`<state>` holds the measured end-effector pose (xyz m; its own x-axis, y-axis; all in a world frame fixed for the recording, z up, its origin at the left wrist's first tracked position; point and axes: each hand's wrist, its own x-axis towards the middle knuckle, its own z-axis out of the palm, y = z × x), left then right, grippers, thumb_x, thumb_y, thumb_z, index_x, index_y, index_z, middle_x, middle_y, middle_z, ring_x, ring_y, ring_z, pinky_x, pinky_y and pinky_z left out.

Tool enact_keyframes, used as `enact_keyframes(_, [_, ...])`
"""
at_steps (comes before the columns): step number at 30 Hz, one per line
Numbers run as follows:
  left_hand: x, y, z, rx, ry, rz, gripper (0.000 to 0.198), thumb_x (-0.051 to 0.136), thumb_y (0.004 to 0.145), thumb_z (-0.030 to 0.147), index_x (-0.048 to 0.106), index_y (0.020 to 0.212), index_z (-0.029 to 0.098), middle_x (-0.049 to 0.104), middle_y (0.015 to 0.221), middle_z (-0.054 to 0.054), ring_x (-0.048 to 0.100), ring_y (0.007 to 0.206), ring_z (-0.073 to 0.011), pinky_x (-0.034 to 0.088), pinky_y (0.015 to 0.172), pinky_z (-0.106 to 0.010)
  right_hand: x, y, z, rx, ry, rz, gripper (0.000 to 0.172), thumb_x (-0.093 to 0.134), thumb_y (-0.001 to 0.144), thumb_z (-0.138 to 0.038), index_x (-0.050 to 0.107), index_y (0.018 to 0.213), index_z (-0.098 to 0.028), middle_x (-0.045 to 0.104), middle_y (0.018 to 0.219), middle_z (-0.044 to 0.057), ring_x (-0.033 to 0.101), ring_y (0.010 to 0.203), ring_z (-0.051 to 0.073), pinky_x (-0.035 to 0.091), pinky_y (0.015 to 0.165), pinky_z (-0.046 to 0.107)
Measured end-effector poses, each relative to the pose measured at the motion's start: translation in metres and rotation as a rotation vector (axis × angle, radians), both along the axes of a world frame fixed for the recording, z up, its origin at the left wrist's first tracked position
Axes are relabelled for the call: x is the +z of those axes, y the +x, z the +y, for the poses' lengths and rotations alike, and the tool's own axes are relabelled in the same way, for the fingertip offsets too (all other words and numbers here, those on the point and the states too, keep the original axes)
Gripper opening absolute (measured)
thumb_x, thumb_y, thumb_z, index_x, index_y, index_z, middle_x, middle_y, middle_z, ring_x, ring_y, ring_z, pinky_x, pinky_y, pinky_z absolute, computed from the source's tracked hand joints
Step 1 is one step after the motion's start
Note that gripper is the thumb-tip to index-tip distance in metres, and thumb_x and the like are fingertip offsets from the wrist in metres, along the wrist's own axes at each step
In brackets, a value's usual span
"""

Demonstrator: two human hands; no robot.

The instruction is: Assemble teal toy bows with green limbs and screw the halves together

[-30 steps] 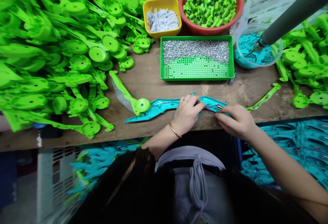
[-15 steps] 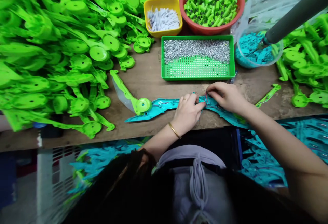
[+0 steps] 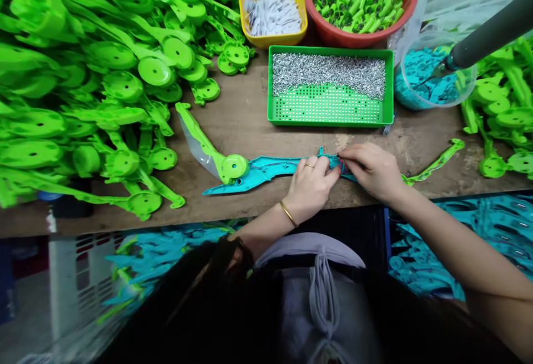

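The turquoise plastic shell [image 3: 275, 168] lies along the near part of the table [image 3: 244, 117], roughly parallel to the front edge, its pointed left tip closest to that edge. The left hand [image 3: 311, 182] clamps its fingers over the shell's middle. Just beside it, the right hand [image 3: 370, 168] brings thumb and forefinger close together at the red wires [image 3: 342, 165]; whether they grip them, I cannot tell. A green plastic arm [image 3: 200, 136] angles away from the shell's left end, near the heaped green parts [image 3: 104, 75]. Another green piece [image 3: 441, 160] slants out past the right wrist, its inner end hidden.

Bare wood runs between the shell and the front wall of the green screw tray [image 3: 331, 122]; a narrower strip separates the shell from the table's near edge. Behind the tray stand the yellow bin [image 3: 272, 40] and red bowl [image 3: 361, 40].
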<state>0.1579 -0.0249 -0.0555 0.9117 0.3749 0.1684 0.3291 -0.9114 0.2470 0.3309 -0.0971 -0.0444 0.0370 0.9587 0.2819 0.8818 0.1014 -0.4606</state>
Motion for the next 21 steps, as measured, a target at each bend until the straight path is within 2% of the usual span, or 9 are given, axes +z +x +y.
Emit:
enact_keyframes(5, [-0.004,0.000,-0.001,0.014,-0.021,-0.018,0.026,0.040,0.096,0.023,0.065,0.102,0.020,0.056,0.088,-0.009,0.047,0.085,-0.0225,0.034,0.071,-0.035,-0.004,0.001,0.001,0.031,-0.019,-0.064,0.013,0.056,0.089,-0.026,0.068,0.089,-0.022,0.068,0.089,0.005,0.059,0.085,0.018,0.042,0.073,0.034])
enact_keyframes(9, [-0.007,-0.001,-0.002,0.018,-0.017,-0.047,0.023,0.044,0.095,0.023,0.065,0.104,0.020,0.057,0.087,-0.008,0.047,0.083,-0.0220,0.032,0.070,-0.034,-0.004,0.002,0.002,0.071,-0.004,-0.166,0.014,0.054,0.090,-0.024,0.067,0.087,-0.021,0.064,0.082,0.004,0.052,0.079,0.018,0.037,0.069,0.034])
enact_keyframes(15, [-0.007,-0.001,-0.003,0.033,0.001,-0.059,0.026,0.040,0.095,0.021,0.066,0.100,0.020,0.057,0.087,-0.009,0.047,0.083,-0.0220,0.032,0.070,-0.035,0.008,0.001,0.005,0.125,-0.084,-0.305,0.017,0.050,0.090,-0.022,0.067,0.088,-0.019,0.062,0.079,0.005,0.047,0.080,0.020,0.033,0.069,0.035])
enact_keyframes(21, [-0.007,0.001,-0.005,0.056,0.002,-0.073,0.026,0.040,0.095,0.019,0.066,0.089,0.020,0.057,0.084,-0.008,0.047,0.080,-0.0212,0.031,0.071,-0.035,0.020,-0.014,0.010,0.140,-0.095,-0.439,0.021,0.047,0.088,-0.016,0.065,0.075,-0.017,0.056,0.070,0.007,0.043,0.074,0.021,0.033,0.067,0.037])
